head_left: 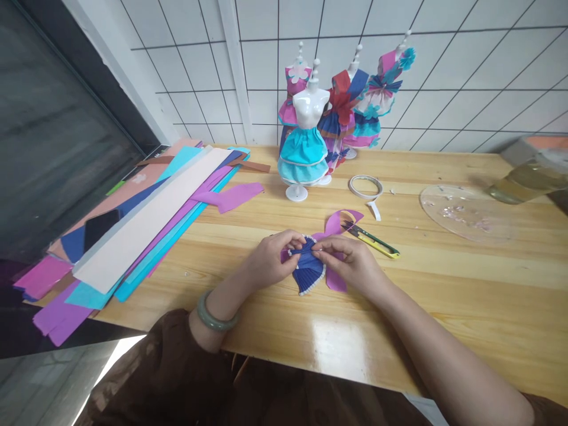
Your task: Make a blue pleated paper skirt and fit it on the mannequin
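Observation:
A dark blue pleated piece [309, 273] with white edging fans out over the table's front middle. My left hand [278, 255] pinches its upper left part, with a green bangle on that wrist. From the other side my right hand [348, 260] has its fingertips closed on the top of the same piece. Purple paper [336, 279] lies under and behind my hands, and a strip of it curls up toward the yellow-handled snips [377, 241]. My fingers hide the top of the blue piece.
Coloured paper sheets [153, 222] and a dark phone [101, 228] lie at left. Dressed mini mannequins [304, 148] stand at the back. Rightward are a tape roll [365, 187], a clear plate of small bits [461, 213] and a tilted-looking jar [530, 177].

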Action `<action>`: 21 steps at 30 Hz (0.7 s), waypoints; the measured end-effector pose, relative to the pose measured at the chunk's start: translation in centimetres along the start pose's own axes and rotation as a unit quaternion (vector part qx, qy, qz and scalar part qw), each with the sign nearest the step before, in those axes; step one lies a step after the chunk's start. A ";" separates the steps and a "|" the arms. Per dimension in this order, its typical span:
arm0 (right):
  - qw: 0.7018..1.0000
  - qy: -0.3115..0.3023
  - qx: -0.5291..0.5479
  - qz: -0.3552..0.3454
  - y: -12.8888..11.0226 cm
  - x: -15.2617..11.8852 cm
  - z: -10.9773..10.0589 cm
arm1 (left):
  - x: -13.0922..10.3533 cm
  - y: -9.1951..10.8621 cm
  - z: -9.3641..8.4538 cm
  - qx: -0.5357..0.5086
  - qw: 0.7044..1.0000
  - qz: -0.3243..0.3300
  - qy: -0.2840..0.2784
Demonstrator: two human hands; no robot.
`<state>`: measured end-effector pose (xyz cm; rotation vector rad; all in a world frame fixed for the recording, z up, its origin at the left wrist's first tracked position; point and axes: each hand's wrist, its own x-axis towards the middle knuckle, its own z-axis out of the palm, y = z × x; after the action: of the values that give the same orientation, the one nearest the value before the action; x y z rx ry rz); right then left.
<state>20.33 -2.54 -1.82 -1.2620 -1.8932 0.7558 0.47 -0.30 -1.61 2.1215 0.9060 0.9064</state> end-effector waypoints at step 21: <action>0.984 -0.041 -0.107 -0.135 -0.6 0.0 -0.4 | -0.1 0.0 0.4 0.038 0.999 0.019 -0.021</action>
<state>20.37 -2.77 -1.08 -1.0808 -2.2051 0.4777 0.73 -0.48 -1.81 2.2203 0.8942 0.8549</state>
